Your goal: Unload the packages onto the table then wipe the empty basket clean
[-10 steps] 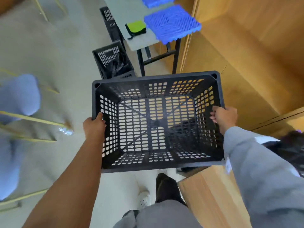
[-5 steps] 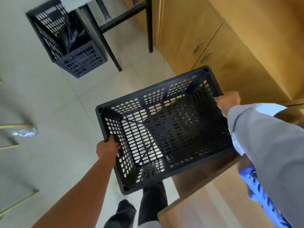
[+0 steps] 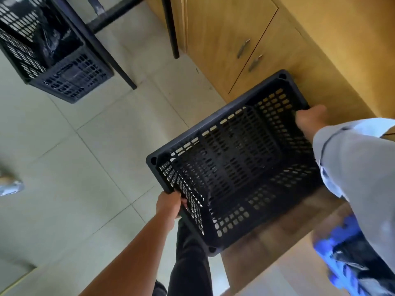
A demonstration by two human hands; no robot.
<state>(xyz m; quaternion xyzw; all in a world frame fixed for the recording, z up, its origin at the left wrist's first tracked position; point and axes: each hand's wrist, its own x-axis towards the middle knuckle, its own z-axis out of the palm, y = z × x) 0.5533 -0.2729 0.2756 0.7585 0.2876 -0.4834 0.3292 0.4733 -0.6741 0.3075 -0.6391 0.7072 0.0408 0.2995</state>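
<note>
A black perforated plastic basket (image 3: 215, 116) hangs in the air in front of me, tilted and empty inside. My left hand (image 3: 170, 205) grips its near left rim. On the far right rim sits my right hand (image 3: 310, 120), closed on the edge, with a grey sleeve behind it. The basket's near corner hovers over the edge of a wooden table (image 3: 277, 253) at lower right. No packages show inside the basket.
A second black basket (image 3: 70, 80) with dark contents stands on the tiled floor at upper left, beside black table legs (image 3: 119, 67). Wooden cabinets (image 3: 245, 39) line the right. A blue perforated item (image 3: 333, 259) lies on the wooden table.
The view has swung down and right. The basket has moved right and turned, now over the wooden table's edge. Both hands keep their grip on its rim.
</note>
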